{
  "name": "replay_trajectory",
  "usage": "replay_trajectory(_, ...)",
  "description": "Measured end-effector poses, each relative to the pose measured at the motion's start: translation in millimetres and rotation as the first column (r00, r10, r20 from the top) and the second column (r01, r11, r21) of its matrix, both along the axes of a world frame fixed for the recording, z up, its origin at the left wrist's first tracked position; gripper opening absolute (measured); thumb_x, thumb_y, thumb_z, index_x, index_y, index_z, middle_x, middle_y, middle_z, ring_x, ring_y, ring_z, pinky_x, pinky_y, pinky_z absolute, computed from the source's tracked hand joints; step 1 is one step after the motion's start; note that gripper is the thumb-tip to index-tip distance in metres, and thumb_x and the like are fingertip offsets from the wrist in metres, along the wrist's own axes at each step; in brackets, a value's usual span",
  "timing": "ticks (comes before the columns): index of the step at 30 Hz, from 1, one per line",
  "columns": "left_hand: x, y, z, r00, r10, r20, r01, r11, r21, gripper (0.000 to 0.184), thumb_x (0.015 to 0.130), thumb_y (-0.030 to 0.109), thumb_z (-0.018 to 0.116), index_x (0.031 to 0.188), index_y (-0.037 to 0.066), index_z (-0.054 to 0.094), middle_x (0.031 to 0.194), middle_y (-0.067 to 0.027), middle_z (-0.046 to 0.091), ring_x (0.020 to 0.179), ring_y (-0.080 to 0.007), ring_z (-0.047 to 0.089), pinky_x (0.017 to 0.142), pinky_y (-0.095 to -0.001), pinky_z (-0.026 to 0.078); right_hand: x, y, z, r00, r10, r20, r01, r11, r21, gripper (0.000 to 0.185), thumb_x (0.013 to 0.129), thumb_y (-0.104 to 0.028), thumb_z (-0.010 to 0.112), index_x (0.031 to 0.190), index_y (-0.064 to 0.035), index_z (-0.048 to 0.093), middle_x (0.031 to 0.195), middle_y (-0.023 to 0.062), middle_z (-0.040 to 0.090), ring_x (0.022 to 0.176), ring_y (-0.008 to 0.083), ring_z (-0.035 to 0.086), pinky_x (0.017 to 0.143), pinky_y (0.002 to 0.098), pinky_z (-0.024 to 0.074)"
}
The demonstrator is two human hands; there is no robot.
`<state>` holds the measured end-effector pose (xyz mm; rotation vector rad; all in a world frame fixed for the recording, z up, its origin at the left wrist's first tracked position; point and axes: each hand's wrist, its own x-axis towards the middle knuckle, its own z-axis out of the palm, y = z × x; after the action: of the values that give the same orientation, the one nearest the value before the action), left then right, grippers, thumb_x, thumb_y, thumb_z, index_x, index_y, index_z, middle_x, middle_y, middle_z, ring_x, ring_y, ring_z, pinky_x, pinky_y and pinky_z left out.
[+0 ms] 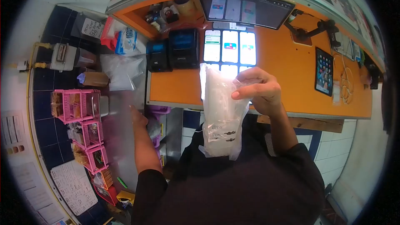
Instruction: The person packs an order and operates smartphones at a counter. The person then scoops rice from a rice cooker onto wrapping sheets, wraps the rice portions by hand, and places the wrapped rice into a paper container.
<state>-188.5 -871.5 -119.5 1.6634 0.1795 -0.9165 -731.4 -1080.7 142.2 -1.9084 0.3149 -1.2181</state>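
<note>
My right hand [261,89] pinches the upper right side of a clear plastic bag of white contents [223,104] between thumb and fingers. The bag is upright in front of my chest, with handwriting and small dark printed marks near its lower end. What the white contents are, I cannot make out. My left hand [139,118] is at the steel counter [121,129] on the left, apart from the bag. It appears small and edge-on, and its fingers are not clear enough to read.
Several lit phone screens [230,46] stand behind the bag on the orange desk [283,75], below a monitor [246,10]. Two black printers [183,49] are to their left. A tablet [324,71] lies at right. Pink baskets [85,104] and plastic bags [123,71] line the left counter.
</note>
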Motion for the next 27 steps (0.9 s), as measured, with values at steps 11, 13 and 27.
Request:
replay_trajectory(11, -3, -21, 5, 0.936, -0.283, -0.208, 0.264, 0.958, -0.115, 0.101, 0.088, 0.051, 0.072, 0.161, 0.009, 0.016, 0.168, -0.0141, 0.017, 0.154, -0.0259, 0.013, 0.124, -0.0442, 0.004, 5, 0, -3, 0.999, -0.051, 0.011, 0.051, 0.998, 0.036, 0.028, 0.080, 0.006, 0.077, 0.099, -0.0141, 0.080, 0.103, 0.0080, 0.065, 0.088, 0.0201, 0.064, 0.073, 0.0300, 0.0535)
replay_trajectory(13, 4, -25, -3, 0.944, -0.280, -0.176, 0.286, 0.958, 0.010, 0.096, 0.090, 0.049, 0.071, 0.160, 0.008, 0.020, 0.167, -0.0124, 0.022, 0.154, -0.0255, 0.014, 0.124, -0.0444, 0.005, 6, -2, -3, 0.999, -0.039, -0.010, 0.039, 0.999, 0.035, 0.029, 0.080, 0.006, 0.077, 0.101, -0.0139, 0.080, 0.104, 0.0083, 0.065, 0.091, 0.0219, 0.065, 0.075, 0.0316, 0.0564)
replay_trajectory(27, 7, -30, -12, 0.981, -0.171, -0.091, 0.193, 0.903, 0.385, 0.133, 0.085, 0.058, 0.073, 0.154, 0.016, -0.032, 0.169, -0.0165, 0.007, 0.155, -0.0361, 0.006, 0.122, -0.0553, -0.003, 42, 1, -17, 0.989, 0.101, 0.105, -0.114, 0.985, 0.132, 0.024, 0.083, 0.003, 0.077, 0.103, -0.0113, 0.079, 0.107, 0.0120, 0.064, 0.093, 0.0251, 0.066, 0.079, 0.0315, 0.0573)
